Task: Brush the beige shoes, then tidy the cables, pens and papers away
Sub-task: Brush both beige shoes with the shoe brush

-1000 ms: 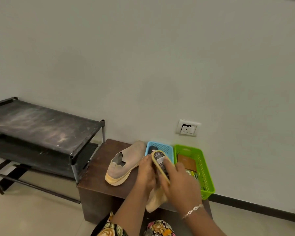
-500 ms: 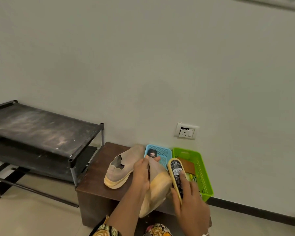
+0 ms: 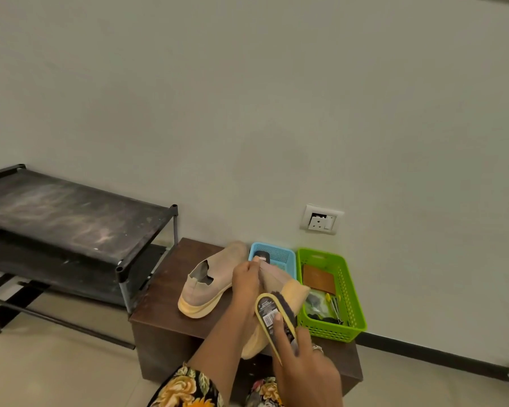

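Note:
Two beige shoes are here. One beige shoe lies on the dark wooden bench. My left hand grips the second beige shoe, held tilted with its yellow sole toward the right. My right hand holds a yellow-edged shoe brush, whose dark bristles lie against that shoe's sole side. A green basket on the bench holds a brown wallet-like item, pens and dark cables.
A small blue basket with a dark object stands at the wall behind the shoes. A black two-tier shoe rack stands to the left. A wall socket sits above the baskets. Tiled floor lies around the bench.
The brush has travelled from the top of the held shoe down its right side toward me. The held shoe is tilted up more, showing its sole.

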`<action>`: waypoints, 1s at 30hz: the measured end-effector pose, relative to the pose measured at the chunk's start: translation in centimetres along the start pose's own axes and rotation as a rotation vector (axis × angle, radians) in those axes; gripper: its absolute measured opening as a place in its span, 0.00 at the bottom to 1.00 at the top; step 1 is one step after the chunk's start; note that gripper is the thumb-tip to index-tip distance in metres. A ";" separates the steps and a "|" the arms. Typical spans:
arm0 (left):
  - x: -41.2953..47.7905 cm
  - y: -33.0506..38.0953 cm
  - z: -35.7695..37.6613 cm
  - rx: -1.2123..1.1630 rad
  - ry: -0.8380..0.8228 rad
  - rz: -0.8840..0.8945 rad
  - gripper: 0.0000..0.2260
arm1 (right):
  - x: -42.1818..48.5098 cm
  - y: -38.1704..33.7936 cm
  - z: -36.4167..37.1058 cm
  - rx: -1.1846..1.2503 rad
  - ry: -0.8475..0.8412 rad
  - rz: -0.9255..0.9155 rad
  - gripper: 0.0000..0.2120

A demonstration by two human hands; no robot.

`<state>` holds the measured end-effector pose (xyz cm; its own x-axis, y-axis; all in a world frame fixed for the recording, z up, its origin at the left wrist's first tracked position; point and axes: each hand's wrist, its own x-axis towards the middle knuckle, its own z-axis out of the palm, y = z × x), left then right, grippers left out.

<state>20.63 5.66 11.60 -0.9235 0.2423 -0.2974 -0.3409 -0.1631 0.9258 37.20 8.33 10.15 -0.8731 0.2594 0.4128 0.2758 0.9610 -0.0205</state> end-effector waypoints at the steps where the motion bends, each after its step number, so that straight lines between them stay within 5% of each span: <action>1: 0.1 0.1 -0.3 0.016 -0.001 0.002 0.16 | -0.6 0.0 0.8 -0.034 -0.014 -0.006 0.28; 4: 0.6 0.3 -1.2 0.017 -0.015 0.014 0.14 | -1.6 -0.3 1.4 0.146 -0.043 0.126 0.49; 5: 0.7 0.5 -1.5 0.022 -0.010 0.011 0.14 | -1.0 -0.3 0.1 0.234 0.034 0.149 0.47; 7: 0.0 1.2 -1.8 -0.009 -0.009 0.012 0.15 | 0.5 0.3 -2.7 0.266 0.220 0.033 0.22; 8: -0.3 1.3 -1.7 -0.024 -0.059 0.011 0.15 | 1.7 0.5 -4.1 0.326 0.247 -0.002 0.19; 11: -1.7 1.7 -1.6 -0.046 -0.239 -0.006 0.16 | 6.3 1.5 -6.2 0.583 0.053 0.042 0.25; 13: -1.8 1.5 -2.0 -0.056 -0.342 -0.058 0.17 | 8.5 2.6 -4.7 0.507 -0.101 -0.051 0.31; 17: -1.3 1.0 -3.0 -0.096 -0.393 -0.113 0.14 | 10.0 4.2 -1.9 0.688 -0.159 0.102 0.20; 22: -0.8 1.7 -4.5 -0.049 -0.454 -0.182 0.18 | 8.1 3.5 -2.7 0.767 -0.357 -0.250 0.18; 24: -0.5 1.9 -4.7 -0.001 -0.492 -0.179 0.15 | 9.1 4.1 -2.3 0.691 -0.359 -0.343 0.18; 30: -0.1 1.9 -5.6 0.077 -0.481 -0.129 0.12 | 10.8 4.8 -0.5 0.726 -0.189 -0.134 0.20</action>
<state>19.10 0.01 12.09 -0.6827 0.6723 -0.2864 -0.4166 -0.0361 0.9084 29.24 15.67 14.96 -0.9525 0.0853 0.2924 -0.1140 0.7905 -0.6018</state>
